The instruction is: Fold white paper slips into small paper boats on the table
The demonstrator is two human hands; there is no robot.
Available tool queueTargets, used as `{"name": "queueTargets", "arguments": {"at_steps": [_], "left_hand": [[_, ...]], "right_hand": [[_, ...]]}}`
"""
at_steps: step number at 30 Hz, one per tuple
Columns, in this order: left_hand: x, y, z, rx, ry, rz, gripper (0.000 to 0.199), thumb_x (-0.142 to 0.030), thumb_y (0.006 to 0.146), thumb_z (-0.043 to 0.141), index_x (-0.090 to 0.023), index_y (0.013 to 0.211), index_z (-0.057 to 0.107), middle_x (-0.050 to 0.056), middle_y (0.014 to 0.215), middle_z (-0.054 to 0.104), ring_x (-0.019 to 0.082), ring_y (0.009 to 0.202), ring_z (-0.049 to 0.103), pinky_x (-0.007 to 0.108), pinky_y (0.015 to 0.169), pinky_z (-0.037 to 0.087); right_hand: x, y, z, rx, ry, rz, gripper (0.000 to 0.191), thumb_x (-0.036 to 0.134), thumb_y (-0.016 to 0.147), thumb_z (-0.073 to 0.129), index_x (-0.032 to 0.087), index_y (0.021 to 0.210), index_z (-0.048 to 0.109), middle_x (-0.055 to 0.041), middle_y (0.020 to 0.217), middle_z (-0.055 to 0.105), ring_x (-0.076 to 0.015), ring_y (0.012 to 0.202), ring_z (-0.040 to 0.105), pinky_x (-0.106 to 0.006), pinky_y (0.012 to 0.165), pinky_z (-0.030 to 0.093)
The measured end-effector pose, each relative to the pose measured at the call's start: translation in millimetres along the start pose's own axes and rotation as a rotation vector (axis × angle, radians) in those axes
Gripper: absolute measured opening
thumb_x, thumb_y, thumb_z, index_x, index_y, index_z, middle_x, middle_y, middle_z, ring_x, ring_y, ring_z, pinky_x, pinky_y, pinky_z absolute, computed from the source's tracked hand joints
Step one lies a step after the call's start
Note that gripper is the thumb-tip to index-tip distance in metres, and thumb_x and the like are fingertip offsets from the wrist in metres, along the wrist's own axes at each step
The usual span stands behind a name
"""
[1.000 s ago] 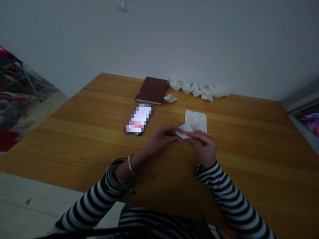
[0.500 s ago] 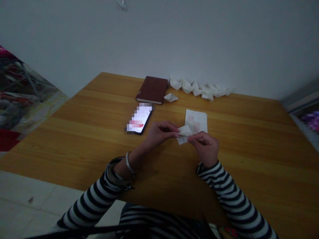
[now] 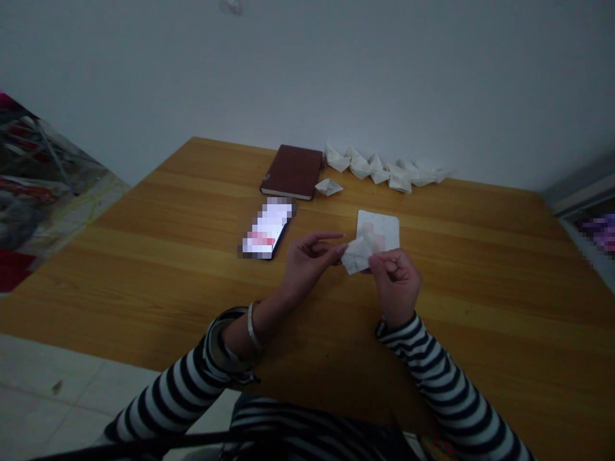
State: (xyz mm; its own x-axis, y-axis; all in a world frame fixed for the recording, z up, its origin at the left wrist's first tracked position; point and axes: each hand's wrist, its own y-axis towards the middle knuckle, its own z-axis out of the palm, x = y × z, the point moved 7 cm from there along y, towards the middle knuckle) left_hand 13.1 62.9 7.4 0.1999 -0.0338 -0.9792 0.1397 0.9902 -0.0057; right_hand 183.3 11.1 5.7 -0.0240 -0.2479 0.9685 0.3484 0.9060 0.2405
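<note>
Between my two hands, above the table, is a small folded piece of white paper (image 3: 356, 254). My left hand (image 3: 310, 259) pinches its left edge with thumb and a finger, the index finger stretched out above. On the other side, my right hand (image 3: 396, 282) grips the right edge between thumb and fingers. Just behind the folded paper lies a stack of white paper sheets (image 3: 385, 226) with faint pinkish marks, partly covered by the held piece and my right fingers.
Several folded white paper boats (image 3: 360, 165) stand in a row along the wall. One more paper boat (image 3: 329, 187) lies beside a brown notebook (image 3: 294, 171). A lit phone (image 3: 268, 229) rests left of my hands on the wooden table (image 3: 192, 256).
The folded paper has turned and now shows a broader, flatter face. My left index finger has lifted off and straightened; my right hand still holds its side.
</note>
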Motion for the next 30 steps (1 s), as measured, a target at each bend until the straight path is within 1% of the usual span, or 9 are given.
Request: {"name": "queueTargets", "arguments": {"at_steps": [4,7,11,15,17,20,23,25,30], "left_hand": [[1,-4,2.4,-0.011,-0.031,0.017,0.042,-0.033,0.072,0.082,-0.016,0.108,0.071,0.003,0.074,0.077,0.014,0.066,0.071,0.024,0.066,0.059],[2,-4,1.4,-0.029,0.002,0.032,0.036,-0.031,0.073,0.081,-0.016,0.105,0.073,0.004,0.078,0.077,0.014,0.069,0.071,0.025,0.068,0.059],[3,-2,5.5,0.058,0.082,0.032,0.031,-0.029,0.07,0.083,-0.017,0.098,0.077,0.006,0.091,0.078,0.017,0.079,0.071,0.027,0.072,0.057],[6,-1,3.6,0.054,0.124,-0.025,0.015,-0.03,0.071,0.081,-0.017,0.077,0.079,0.004,0.078,0.077,0.016,0.07,0.069,0.025,0.063,0.054],[8,-2,1.9,0.032,0.086,-0.065,0.014,-0.032,0.073,0.08,-0.018,0.075,0.078,0.003,0.073,0.076,0.014,0.065,0.067,0.024,0.061,0.053],[7,-3,0.3,0.012,0.043,-0.06,0.014,-0.032,0.075,0.079,-0.018,0.077,0.078,0.003,0.077,0.077,0.013,0.067,0.067,0.025,0.064,0.054],[4,-2,-2.6,-0.026,0.027,-0.023,0.013,-0.032,0.075,0.079,-0.019,0.077,0.078,0.003,0.079,0.077,0.013,0.069,0.067,0.025,0.066,0.054],[2,-2,-3.8,-0.044,0.023,-0.01,0.011,-0.03,0.074,0.079,-0.02,0.076,0.078,0.003,0.078,0.076,0.013,0.069,0.067,0.025,0.067,0.055],[1,-4,-0.8,-0.034,0.031,-0.007,0.012,-0.031,0.075,0.079,-0.018,0.075,0.077,0.003,0.077,0.075,0.013,0.068,0.066,0.026,0.066,0.054]], "right_hand": [[0,-1,4,0.002,0.028,0.031,0.025,0.035,0.084,0.07,0.024,0.102,0.057,-0.0005,0.069,0.075,-0.0197,0.065,0.074,-0.031,0.063,0.06],[-1,-2,6,0.008,0.037,0.043,0.025,0.034,0.084,0.07,0.024,0.102,0.056,-0.0007,0.07,0.076,-0.0198,0.065,0.074,-0.031,0.061,0.06],[-5,-5,9,0.072,0.006,0.035,0.02,0.033,0.085,0.068,0.024,0.1,0.057,-0.0005,0.071,0.075,-0.0191,0.067,0.074,-0.03,0.062,0.059],[-5,-9,10,0.079,-0.038,0.003,0.018,0.031,0.085,0.068,0.024,0.098,0.058,-0.0007,0.075,0.076,-0.0184,0.07,0.074,-0.031,0.067,0.06],[-5,-9,11,0.08,-0.01,0.021,0.024,0.032,0.083,0.07,0.025,0.102,0.058,-0.0006,0.076,0.076,-0.0185,0.071,0.074,-0.031,0.068,0.06],[-7,-6,13,0.104,0.087,0.086,0.034,0.036,0.084,0.069,0.025,0.114,0.056,-0.0017,0.077,0.076,-0.019,0.07,0.074,-0.032,0.067,0.06],[-10,-1,6,0.055,0.144,0.116,0.025,0.044,0.094,0.053,0.023,0.103,0.064,-0.0033,0.075,0.075,-0.0182,0.066,0.072,-0.031,0.061,0.059],[-13,1,3,0.044,0.123,0.13,0.034,0.046,0.097,0.046,0.021,0.088,0.067,-0.0037,0.072,0.074,-0.0174,0.063,0.071,-0.029,0.058,0.056],[-4,0,11,0.185,-0.051,0.057,0.034,0.045,0.094,0.053,0.02,0.076,0.07,-0.0022,0.066,0.071,-0.0167,0.062,0.067,-0.028,0.059,0.054]]}}
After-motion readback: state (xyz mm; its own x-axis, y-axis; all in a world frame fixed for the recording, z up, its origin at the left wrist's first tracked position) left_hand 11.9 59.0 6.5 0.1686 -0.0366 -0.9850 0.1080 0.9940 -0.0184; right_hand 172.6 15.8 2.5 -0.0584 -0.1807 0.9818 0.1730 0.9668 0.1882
